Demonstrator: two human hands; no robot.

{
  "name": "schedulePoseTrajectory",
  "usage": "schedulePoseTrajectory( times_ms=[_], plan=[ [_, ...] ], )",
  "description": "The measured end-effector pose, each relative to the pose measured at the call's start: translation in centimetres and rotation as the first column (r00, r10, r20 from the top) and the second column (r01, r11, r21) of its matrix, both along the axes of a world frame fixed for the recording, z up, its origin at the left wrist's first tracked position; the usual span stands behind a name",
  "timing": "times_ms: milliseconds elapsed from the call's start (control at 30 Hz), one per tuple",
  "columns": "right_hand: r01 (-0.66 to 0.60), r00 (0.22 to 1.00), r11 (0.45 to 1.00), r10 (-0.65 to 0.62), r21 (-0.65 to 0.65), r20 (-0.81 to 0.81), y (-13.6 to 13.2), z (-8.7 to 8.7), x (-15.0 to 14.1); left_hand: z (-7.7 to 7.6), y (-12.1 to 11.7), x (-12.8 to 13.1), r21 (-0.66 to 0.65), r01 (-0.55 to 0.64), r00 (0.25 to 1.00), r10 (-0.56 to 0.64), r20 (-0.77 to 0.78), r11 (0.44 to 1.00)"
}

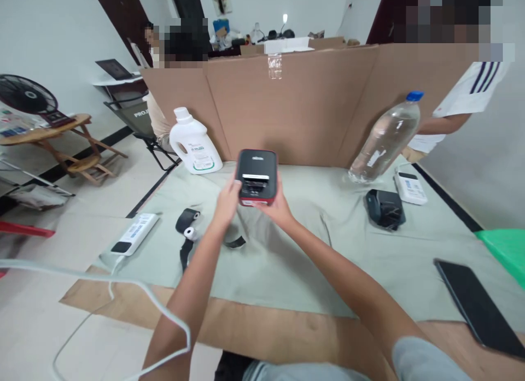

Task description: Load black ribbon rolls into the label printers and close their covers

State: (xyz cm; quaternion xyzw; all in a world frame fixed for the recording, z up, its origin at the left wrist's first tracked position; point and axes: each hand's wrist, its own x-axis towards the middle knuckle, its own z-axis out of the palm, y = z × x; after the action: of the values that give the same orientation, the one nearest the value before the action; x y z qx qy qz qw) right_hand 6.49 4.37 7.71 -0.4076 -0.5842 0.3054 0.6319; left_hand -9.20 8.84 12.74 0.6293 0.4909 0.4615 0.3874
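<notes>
we grip a black-and-red device (257,165) between our left hand (228,201) and right hand (280,206), fingers pinching its near sides, neither hand clearly the nearer. held above the bench (266,274), it sits straight ahead of us, its long axis running away past a white jug (193,143) on its left, toward the cardboard panel (291,107) beyond.

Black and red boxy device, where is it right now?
Centre of the head view: the black and red boxy device is held between the left hand and right hand, before the brown cardboard panel.
</notes>
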Motion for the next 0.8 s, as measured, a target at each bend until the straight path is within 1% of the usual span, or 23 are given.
schedulePoseTrajectory(
  times_ms=[33, 67, 133, 167, 233, 300, 400, 567, 667, 800],
  plan=[
    [0.062, 0.998, 0.998, -0.061, 0.009, -0.024, -2.1, -0.7, 1.6, -0.7, -1.7, 2.3, 0.044, 0.06, 0.998, -0.061, 0.035, 0.997],
    [0.123, 0.992, 0.992, -0.123, -0.002, -0.038, -4.0, -1.5, 3.0, -1.5, -3.2, 4.4, 0.049, 0.101, 0.992, -0.105, 0.072, 0.994],
    [0.225, 0.972, 0.974, -0.226, -0.034, -0.057, -7.0, -3.0, 4.9, -3.5, -5.6, 7.6, 0.025, 0.142, 0.979, -0.144, 0.146, 0.99],
    [0.263, 0.962, 0.963, -0.266, -0.049, -0.067, -8.0, -3.7, 5.5, -4.5, -6.4, 8.6, 0.016, 0.154, 0.973, -0.155, 0.172, 0.988],
    [0.305, 0.947, 0.95, -0.31, -0.067, -0.079, -9.0, -4.6, 6.0, -6.0, -7.4, 9.6, 0.029, 0.156, 0.969, -0.158, 0.191, 0.987],
    [0.311, 0.946, 0.948, -0.316, -0.072, -0.067, -9.0, -5.0, 6.0, -7.1, -7.7, 9.6, 0.071, 0.134, 0.971, -0.145, 0.189, 0.989],
    [0.32, 0.947, 0.946, -0.321, -0.06, -0.001, -8.3, -5.6, 5.6, -8.1, -7.6, 8.8, 0.113, 0.089, 0.971, -0.112, 0.209, 0.99],
    [0.399, 0.906, 0.917, -0.391, -0.024, 0.16, -8.1, -6.9, 5.6, -9.5, -7.7, 8.0, 0.083, 0.052, 0.972, -0.07, 0.224, 0.995],
    [0.406, 0.893, 0.913, -0.39, -0.029, 0.225, -8.3, -7.3, 5.8, -10.1, -8.0, 8.0, 0.085, 0.034, 0.976, -0.052, 0.214, 0.996],
    [0.41, 0.888, 0.911, -0.384, -0.054, 0.254, -8.2, -7.5, 6.0, -10.3, -8.0, 8.0, 0.096, 0.031, 0.977, -0.051, 0.207, 0.995]
  ],
)
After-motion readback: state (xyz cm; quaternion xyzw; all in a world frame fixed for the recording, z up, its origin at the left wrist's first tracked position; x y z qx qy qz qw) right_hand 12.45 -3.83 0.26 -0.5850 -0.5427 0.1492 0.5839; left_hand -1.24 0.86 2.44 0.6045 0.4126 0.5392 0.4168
